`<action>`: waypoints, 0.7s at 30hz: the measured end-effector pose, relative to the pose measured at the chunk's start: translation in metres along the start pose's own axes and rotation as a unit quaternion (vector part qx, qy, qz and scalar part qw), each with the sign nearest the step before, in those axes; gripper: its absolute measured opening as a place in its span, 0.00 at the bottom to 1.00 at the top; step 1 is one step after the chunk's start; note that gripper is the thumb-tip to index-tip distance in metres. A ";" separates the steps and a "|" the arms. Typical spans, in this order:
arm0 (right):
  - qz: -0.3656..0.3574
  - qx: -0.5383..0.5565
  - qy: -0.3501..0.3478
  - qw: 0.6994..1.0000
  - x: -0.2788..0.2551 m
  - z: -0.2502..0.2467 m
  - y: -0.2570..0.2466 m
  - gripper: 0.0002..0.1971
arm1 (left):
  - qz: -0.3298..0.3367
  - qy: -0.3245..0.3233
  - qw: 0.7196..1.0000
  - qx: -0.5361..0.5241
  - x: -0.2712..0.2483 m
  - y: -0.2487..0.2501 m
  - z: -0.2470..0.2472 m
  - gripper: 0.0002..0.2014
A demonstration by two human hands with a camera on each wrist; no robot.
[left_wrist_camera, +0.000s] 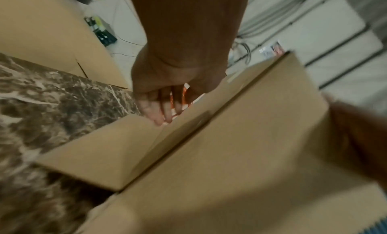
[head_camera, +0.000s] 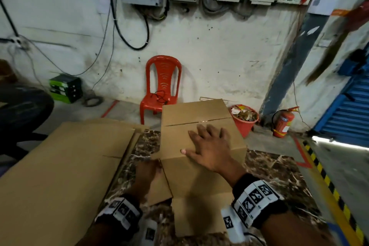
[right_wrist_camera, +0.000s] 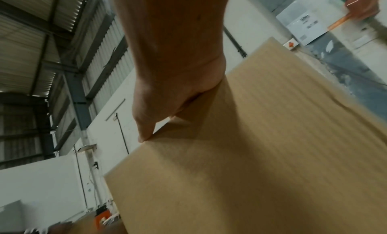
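A brown cardboard box (head_camera: pixel 199 175) stands on the marble table (head_camera: pixel 279 170), its top flaps folded shut along a seam. Its lower flaps splay outward, one on the table toward me (head_camera: pixel 199 213) and one at the left (head_camera: pixel 159 187). My right hand (head_camera: pixel 197 140) lies flat on the top flaps, fingers spread. In the right wrist view this hand (right_wrist_camera: pixel 167 97) presses the box's top panel (right_wrist_camera: pixel 261 155). My left hand (head_camera: pixel 149 168) is at the box's left side. In the left wrist view its straight fingers (left_wrist_camera: pixel 161 108) touch the box (left_wrist_camera: pixel 240 146) behind the side flap.
A stack of flattened cardboard (head_camera: pixel 65 166) covers the table's left half. Behind the table stand a red plastic chair (head_camera: pixel 161 86), an orange bucket of rubbish (head_camera: pixel 244 120) and a fire extinguisher (head_camera: pixel 282 124). A seated person (head_camera: pixel 22 110) is at far left.
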State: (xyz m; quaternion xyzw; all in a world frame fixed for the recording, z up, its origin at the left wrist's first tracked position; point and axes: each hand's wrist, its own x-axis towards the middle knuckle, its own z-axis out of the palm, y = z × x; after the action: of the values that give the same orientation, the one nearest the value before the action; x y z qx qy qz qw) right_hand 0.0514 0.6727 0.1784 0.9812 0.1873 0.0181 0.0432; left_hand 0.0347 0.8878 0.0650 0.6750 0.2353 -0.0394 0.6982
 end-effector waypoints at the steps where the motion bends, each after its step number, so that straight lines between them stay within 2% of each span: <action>1: -0.012 -0.008 0.000 1.000 0.000 0.003 -0.007 0.49 | 0.038 -0.006 0.999 -0.036 0.001 0.012 -0.004 0.12; 4: -0.042 -0.025 -0.007 0.999 -0.002 0.009 -0.019 0.49 | 0.083 -0.062 0.988 -0.113 0.000 0.051 -0.008 0.19; 8: -0.047 -0.017 0.000 0.999 -0.005 0.009 -0.018 0.47 | 0.106 -0.093 0.986 -0.088 0.006 0.071 -0.005 0.22; 10: -0.036 0.005 0.020 0.999 -0.008 0.010 -0.011 0.45 | 0.118 -0.085 0.986 -0.081 0.006 0.067 0.003 0.19; 13: -0.015 0.031 0.104 0.994 -0.013 0.014 0.006 0.36 | 0.151 -0.035 0.981 -0.113 -0.017 0.062 0.024 0.11; 15: 0.029 0.026 0.124 0.991 -0.016 0.016 0.020 0.36 | 0.130 -0.029 0.976 -0.171 -0.031 0.053 0.039 0.10; 17: 0.095 0.034 0.098 0.990 -0.018 0.017 0.032 0.41 | 0.087 -0.016 0.980 -0.180 -0.039 0.044 0.055 0.11; 19: 0.150 0.058 0.045 0.986 -0.019 0.021 0.039 0.46 | 0.043 -0.052 0.985 -0.160 -0.045 0.037 0.073 0.12; 21: 0.174 0.085 -0.015 0.981 -0.021 0.033 0.046 0.51 | 0.028 -0.097 0.986 -0.131 -0.048 0.031 0.092 0.12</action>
State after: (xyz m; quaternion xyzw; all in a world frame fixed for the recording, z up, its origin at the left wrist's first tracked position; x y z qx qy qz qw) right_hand 0.0502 0.6202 0.1498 0.9991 0.0140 -0.0054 -0.0409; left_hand 0.0287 0.7897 0.1096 0.5767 0.1510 -0.0542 0.8011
